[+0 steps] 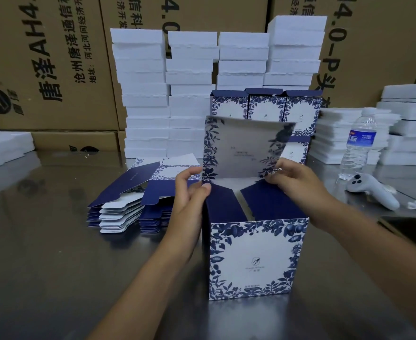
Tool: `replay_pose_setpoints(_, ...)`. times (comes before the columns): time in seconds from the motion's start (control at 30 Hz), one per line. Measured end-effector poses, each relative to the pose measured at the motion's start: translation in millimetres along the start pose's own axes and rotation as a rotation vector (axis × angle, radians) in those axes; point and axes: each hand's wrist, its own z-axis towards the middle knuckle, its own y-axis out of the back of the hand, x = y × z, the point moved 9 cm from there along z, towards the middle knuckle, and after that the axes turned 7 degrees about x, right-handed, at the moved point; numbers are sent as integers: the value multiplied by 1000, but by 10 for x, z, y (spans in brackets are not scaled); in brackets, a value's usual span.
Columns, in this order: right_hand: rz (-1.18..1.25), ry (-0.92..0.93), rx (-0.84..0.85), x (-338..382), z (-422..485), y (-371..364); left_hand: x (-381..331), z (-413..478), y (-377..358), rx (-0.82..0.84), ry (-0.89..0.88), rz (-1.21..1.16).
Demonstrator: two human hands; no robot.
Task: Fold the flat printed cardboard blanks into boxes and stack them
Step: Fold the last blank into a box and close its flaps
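A blue-and-white floral box (256,261) stands upright on the metal table (55,266) in front of me, its top open. The two dark blue side flaps are folded inward and the lid panel (241,146) stands up, blurred. My left hand (189,192) pinches the lid's lower left corner. My right hand (292,180) pinches its lower right corner. A pile of flat printed blanks (133,200) lies to the left of the box. Finished boxes (266,109) stand stacked behind it.
White foam blocks (189,94) are stacked in columns at the back, more at the right (408,123) and left. A water bottle (359,143) and a white controller (373,192) sit at the right. Brown cartons (42,65) form the back wall. A dark phone (410,231) lies at the right edge.
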Motion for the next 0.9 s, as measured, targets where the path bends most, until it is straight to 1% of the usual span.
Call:
replay_pose_setpoints(0.07,65,-46,-69,-85,-14,62,-21,0,-6,2,-19,28)
replay_pose_setpoints(0.1,147,-86,-93,-132,-31,80,-38,1,-11,4,-35,38)
replay_pose_setpoints(0.17,283,-122,-67,-171,-45,47,-46,-1,-23,17,-49,51)
replay_pose_setpoints(0.2,280,-130,-47,-180,-35,33,-29,-6,-20,18,-42,61)
replay_pose_setpoints(0.27,238,-144,-49,-178,-17,41,-3,-9,-2,2,-34,80)
replay_pose_setpoints(0.33,137,-150,-84,-147,8,83,-13,-7,5,-11,-45,65)
replay_pose_setpoints(0.43,-25,-102,-81,-34,54,110,-25,8,28,-42,-39,99)
replay_pose_setpoints(0.5,-89,-66,-53,34,108,98,-8,25,43,-54,-15,130)
replay_pose_setpoints(0.63,-90,-73,6,135,227,4,23,32,21,-29,37,102)
replay_pose_setpoints(0.8,-186,-95,176,185,222,-291,57,40,-9,5,79,63)
replay_pose_setpoints(0.9,-148,-121,216,170,182,-353,87,41,2,3,116,26)
